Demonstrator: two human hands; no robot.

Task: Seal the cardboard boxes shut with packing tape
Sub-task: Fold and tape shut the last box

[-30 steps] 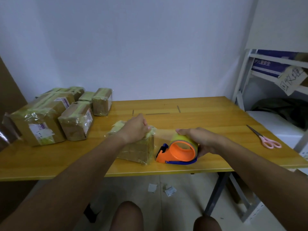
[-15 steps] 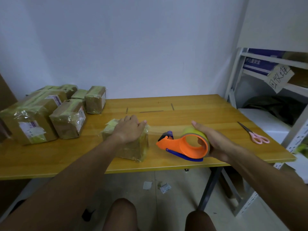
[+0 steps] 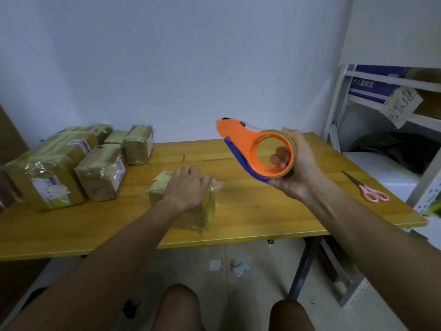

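Up comes the tape dispenser (image 3: 256, 149), lifted off the tabletop (image 3: 250, 218) where it sat a moment ago beside the small box (image 3: 191, 215), and now it hangs in the air to the right of that box and above it. Nearest us, the left hand (image 3: 188, 187) lies palm-down on top of the small box with fingers spread flat, likely pinning it and pressing the fresh tape down. That box sits near the front edge, wrapped in yellowish tape, so this one looks about sealed. The right hand (image 3: 294, 168) has its grip closed round the tape roll, fingers through the orange ring, cutter end pointing away. Farther back, left of the small box, the sealed boxes (image 3: 69, 161) crowd together. Well right of it lie pink scissors (image 3: 367, 189), untouched.
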